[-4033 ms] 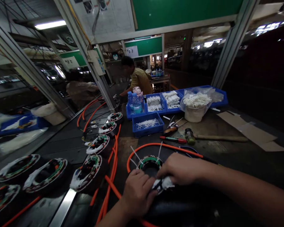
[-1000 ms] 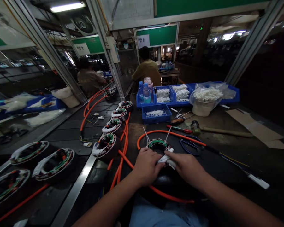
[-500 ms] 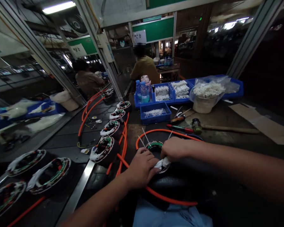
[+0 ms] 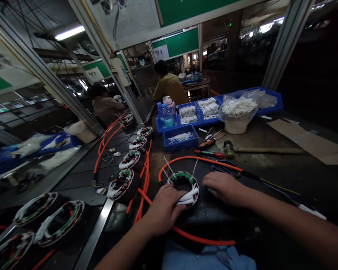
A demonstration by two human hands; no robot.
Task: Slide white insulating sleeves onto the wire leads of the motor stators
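A motor stator [image 4: 195, 187] stands in front of me, a dark ring with green insulation and laced windings round its rim. Thick white sleeves [image 4: 190, 197] lie bunched across its near right side. My left hand [image 4: 169, 204] grips the near left rim, with fingers and thumb pressing on the ends of these sleeves. Thin white sticks [image 4: 168, 165] poke up from the far rim. Apart from the stator, just to its right, my right hand [image 4: 225, 188] hovers palm down, fingers loosely stretched and nothing visible in them. An orange sleeved cable [image 4: 197, 158] loops behind the stator.
More stators [image 4: 122, 183] stand in a row at left. Behind are a small blue tray [image 4: 181, 138] of thin white sticks, bins of white tubes [image 4: 188, 114] and a bagged bucket [image 4: 238, 122]. A hammer [image 4: 228, 149] and red marker [image 4: 211, 153] lie nearby. Two people sit beyond.
My right hand has let go of the white sleeves and moved right, off the stator, uncovering its right side. My left hand stays on the rim. The camera view has shifted slightly.
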